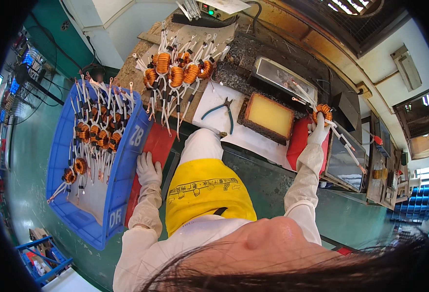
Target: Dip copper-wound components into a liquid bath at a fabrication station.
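The worktop spans the upper middle of the frame, with a blue crate at left. On a red board, centre left, the left hand lies loosely spread; at right, the right hand grips a copper coil.

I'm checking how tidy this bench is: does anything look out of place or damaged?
Dark crust coats the sides of the yellow-filled tray and the bench behind it, looking like messy buildup; nothing appears clearly damaged.
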The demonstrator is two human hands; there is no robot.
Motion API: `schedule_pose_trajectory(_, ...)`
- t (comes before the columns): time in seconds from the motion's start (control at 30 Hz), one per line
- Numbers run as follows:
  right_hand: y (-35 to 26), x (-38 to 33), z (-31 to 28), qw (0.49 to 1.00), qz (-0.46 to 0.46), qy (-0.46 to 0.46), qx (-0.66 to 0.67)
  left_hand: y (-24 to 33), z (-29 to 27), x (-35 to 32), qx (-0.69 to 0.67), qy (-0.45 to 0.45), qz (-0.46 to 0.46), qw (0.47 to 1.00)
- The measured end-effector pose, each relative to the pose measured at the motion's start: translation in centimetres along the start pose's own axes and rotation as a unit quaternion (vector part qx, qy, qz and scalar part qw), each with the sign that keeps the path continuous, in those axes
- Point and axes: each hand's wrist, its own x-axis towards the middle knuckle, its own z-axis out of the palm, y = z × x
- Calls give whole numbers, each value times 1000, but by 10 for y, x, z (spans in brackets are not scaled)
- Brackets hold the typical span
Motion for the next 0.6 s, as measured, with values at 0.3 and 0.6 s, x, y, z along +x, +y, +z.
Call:
schedule_pose_trajectory(0.3,3,0,0,999,-23,-10,-20,-2,1,1,-7,11,3,1000)
schedule_pose_trajectory(0.6,1,-4,3,999,-23,-13,-42,-4,2,0,-7,24,9,1000)
